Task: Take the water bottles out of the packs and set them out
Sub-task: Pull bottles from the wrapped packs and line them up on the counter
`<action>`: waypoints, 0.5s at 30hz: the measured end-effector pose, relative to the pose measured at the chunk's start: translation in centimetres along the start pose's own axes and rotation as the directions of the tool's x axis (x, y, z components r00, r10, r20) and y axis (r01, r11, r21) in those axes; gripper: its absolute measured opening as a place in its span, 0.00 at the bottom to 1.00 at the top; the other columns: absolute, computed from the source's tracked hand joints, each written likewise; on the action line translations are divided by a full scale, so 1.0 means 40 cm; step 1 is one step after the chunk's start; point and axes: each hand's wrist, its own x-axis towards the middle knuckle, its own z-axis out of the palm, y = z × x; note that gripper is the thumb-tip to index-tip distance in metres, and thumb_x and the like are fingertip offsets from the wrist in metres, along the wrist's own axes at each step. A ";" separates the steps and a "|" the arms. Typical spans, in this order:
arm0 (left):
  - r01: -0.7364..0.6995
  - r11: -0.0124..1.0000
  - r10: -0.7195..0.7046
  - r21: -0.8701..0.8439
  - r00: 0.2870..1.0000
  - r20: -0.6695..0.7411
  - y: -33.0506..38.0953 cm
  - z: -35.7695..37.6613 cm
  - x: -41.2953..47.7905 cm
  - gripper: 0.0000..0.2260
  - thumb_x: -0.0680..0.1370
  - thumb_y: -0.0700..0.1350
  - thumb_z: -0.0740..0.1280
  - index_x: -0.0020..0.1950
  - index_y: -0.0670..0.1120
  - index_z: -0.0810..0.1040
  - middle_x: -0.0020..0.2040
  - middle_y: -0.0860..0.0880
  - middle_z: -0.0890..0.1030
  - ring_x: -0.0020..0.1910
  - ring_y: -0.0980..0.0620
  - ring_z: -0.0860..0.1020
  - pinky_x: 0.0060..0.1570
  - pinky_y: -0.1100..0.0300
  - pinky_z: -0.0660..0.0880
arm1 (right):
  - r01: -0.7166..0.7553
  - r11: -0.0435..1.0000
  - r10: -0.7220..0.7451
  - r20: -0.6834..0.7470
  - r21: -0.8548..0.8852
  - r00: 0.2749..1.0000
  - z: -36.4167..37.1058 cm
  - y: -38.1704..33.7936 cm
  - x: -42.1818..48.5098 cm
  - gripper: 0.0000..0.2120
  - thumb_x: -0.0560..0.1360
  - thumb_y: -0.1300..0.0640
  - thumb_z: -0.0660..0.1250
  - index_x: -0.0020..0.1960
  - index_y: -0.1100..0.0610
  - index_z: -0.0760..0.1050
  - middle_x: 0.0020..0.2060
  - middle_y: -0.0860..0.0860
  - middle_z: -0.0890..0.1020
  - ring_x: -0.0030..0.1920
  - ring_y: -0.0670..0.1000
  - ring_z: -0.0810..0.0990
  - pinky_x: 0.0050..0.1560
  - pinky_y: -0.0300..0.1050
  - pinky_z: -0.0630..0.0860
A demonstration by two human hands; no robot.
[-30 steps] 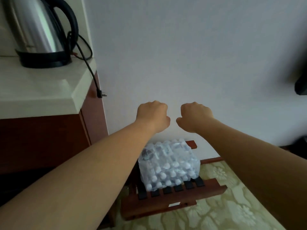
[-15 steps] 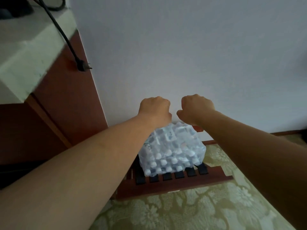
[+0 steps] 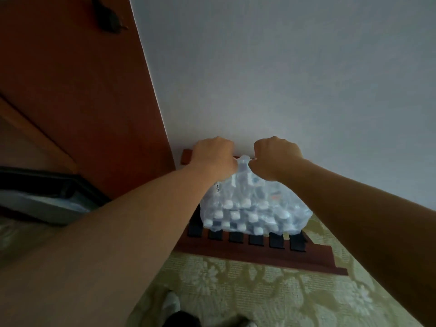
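A shrink-wrapped pack of water bottles [image 3: 253, 210] with white caps lies on a low wooden rack [image 3: 254, 254] against the wall. My left hand [image 3: 213, 156] and my right hand [image 3: 274, 156] are both curled at the pack's far top edge. Between them a tuft of the clear plastic wrap [image 3: 243, 161] is bunched and pulled up. Each hand grips the wrap beside that tuft. The fingers themselves are hidden behind the knuckles.
A red-brown wooden cabinet [image 3: 94, 90] stands to the left of the rack, with a plug [image 3: 107, 20] hanging by its side. The white wall [image 3: 283, 79] is right behind the pack. A green floral carpet [image 3: 259, 298] covers the floor in front.
Both hands have come down from above the pack onto its top far edge and taken hold of the wrap. The view has tipped downward, so the counter and kettle are out of sight.
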 end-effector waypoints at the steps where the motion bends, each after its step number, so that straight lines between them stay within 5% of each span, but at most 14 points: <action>1: 0.011 1.000 -0.012 0.007 1.000 0.006 -0.004 0.026 0.003 0.11 0.76 0.48 0.62 0.34 0.48 0.67 0.39 0.47 0.76 0.39 0.46 0.75 0.37 0.58 0.66 | 0.012 1.000 -0.012 0.011 0.013 1.000 0.018 0.002 0.006 0.13 0.75 0.52 0.61 0.57 0.55 0.74 0.41 0.51 0.72 0.42 0.54 0.72 0.41 0.44 0.66; 4: 0.016 0.999 -0.017 0.036 0.999 0.030 -0.018 0.100 0.023 0.12 0.77 0.49 0.61 0.35 0.48 0.66 0.39 0.48 0.77 0.41 0.46 0.77 0.37 0.59 0.67 | 0.029 0.998 -0.032 0.051 0.057 0.998 0.079 0.001 0.031 0.14 0.75 0.52 0.61 0.58 0.55 0.74 0.51 0.54 0.78 0.50 0.56 0.77 0.44 0.44 0.67; 7: 0.016 1.000 -0.018 0.023 0.998 0.067 -0.042 0.161 0.057 0.04 0.77 0.48 0.62 0.45 0.49 0.72 0.44 0.47 0.78 0.40 0.48 0.74 0.38 0.57 0.66 | 0.032 0.997 -0.039 0.105 0.072 0.994 0.155 -0.017 0.072 0.16 0.75 0.51 0.60 0.61 0.55 0.74 0.56 0.54 0.77 0.54 0.57 0.76 0.45 0.44 0.66; 11: 0.040 0.999 -0.034 -0.035 0.988 0.153 -0.092 0.257 0.088 0.18 0.76 0.46 0.63 0.66 0.48 0.71 0.57 0.46 0.76 0.51 0.45 0.77 0.38 0.56 0.65 | -0.001 0.984 -0.031 0.174 0.178 0.984 0.251 -0.056 0.126 0.14 0.76 0.55 0.59 0.59 0.55 0.74 0.54 0.53 0.79 0.48 0.54 0.76 0.42 0.44 0.70; 15: 0.036 0.984 0.003 -0.173 0.976 0.217 -0.155 0.357 0.110 0.17 0.75 0.45 0.65 0.63 0.50 0.70 0.60 0.48 0.74 0.51 0.45 0.78 0.38 0.56 0.67 | 0.045 0.975 -0.088 0.191 0.219 0.978 0.342 -0.095 0.175 0.15 0.77 0.57 0.60 0.63 0.56 0.72 0.60 0.54 0.77 0.58 0.56 0.75 0.51 0.47 0.72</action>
